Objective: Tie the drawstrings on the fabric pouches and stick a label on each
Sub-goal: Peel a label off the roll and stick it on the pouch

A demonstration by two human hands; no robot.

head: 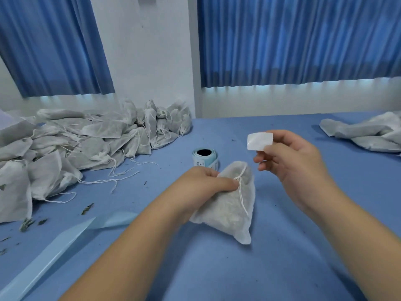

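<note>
Pouch: tied, neck gripped in left hand, resting on blue table.
Label: pinched by right hand fingertips, raised above pouch.

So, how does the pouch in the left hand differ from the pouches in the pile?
The held pouch is alone, gripped at its neck by the left hand; the pile pouches lie heaped. Its drawstring looks knotted; several of theirs trail loose. Both are white fabric.
</note>
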